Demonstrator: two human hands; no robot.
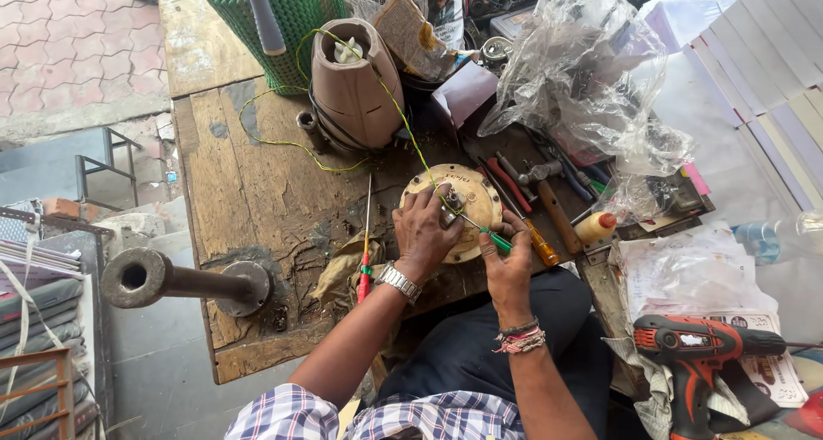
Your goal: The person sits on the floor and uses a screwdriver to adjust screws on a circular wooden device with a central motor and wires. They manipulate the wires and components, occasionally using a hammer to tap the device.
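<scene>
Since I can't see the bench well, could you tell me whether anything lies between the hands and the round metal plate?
Nothing visible does. The left hand rests on the round metal plate, and the right hand holds a green-handled screwdriver at its edge.

Tan-gold disc (467, 202) dead centre, a yellow-green wire (403, 119) running across it. By the disc, a screwdriver (498, 241) showing a green handle, and beside that an orange-handled one (542, 245). Left of the disc, a red-and-green screwdriver (364, 260) on the weathered brown worktop (249, 191). Above the disc, a dull brown housing (351, 84) and green mesh (300, 20). Lower right, a red-and-black drill (699, 354). Blue-and-white plaid sleeves (274, 419).
</scene>
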